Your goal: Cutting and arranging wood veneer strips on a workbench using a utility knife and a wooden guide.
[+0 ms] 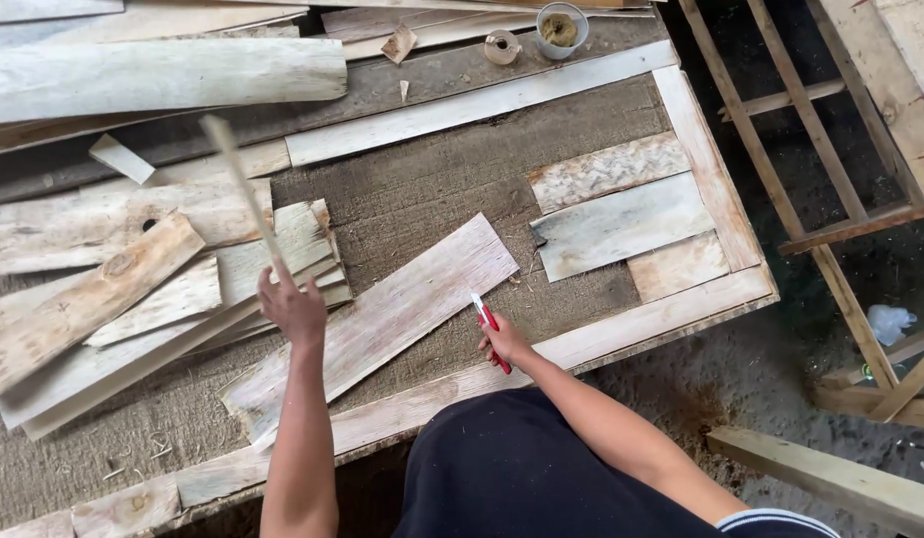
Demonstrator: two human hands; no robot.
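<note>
My left hand (292, 307) is raised over the board and grips a thin pale wood strip (239, 184) that stands up and looks blurred. My right hand (504, 342) holds a red-handled utility knife (488, 321) with its blade pointing at the right end of a long veneer sheet (382, 319). That sheet lies diagonally on the brown work board (422, 199). Three smaller veneer pieces (621, 224) are laid flat in the board's right corner inside a pale wooden frame (706, 169).
A loose pile of veneer sheets (113, 289) lies at the left. Long planks (163, 75) lie across the back. A small cup (561, 30) and a tape roll (502, 46) stand at the far edge. Wooden lattice frames (810, 149) lie on the ground at right.
</note>
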